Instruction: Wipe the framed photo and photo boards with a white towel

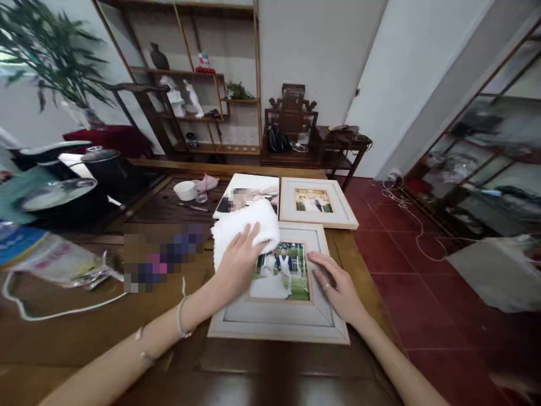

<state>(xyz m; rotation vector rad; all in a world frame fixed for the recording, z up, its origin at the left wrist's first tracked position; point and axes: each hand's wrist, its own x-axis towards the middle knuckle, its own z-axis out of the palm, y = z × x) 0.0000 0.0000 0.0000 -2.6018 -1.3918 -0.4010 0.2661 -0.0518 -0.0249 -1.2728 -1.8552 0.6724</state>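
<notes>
A white-grey picture frame (pixel 274 324) with a photo of a couple outdoors lies flat on the wooden table before me. My left hand (pixel 239 259) is on a white cloth (pixel 249 217), gripping it against the frame's upper left part; the cloth's far end reaches over a neighbouring picture. My right hand (pixel 336 285) rests on the frame's right border, fingers stretched out and apart, with nothing in it. Behind lie a second white frame (pixel 344 211) with a couple's photo and a picture panel (pixel 245 181), partly covered by the cloth.
On the table's left are a white bowl (pixel 185 190), a crumpled pink bag (pixel 207 181), a plastic package (pixel 54 259), a white cord (pixel 71 312), and a dark pot (pixel 105 169). Red floor tiles (pixel 422 299) lie beyond the table's right edge. A wooden chair (pixel 293 124) stands behind.
</notes>
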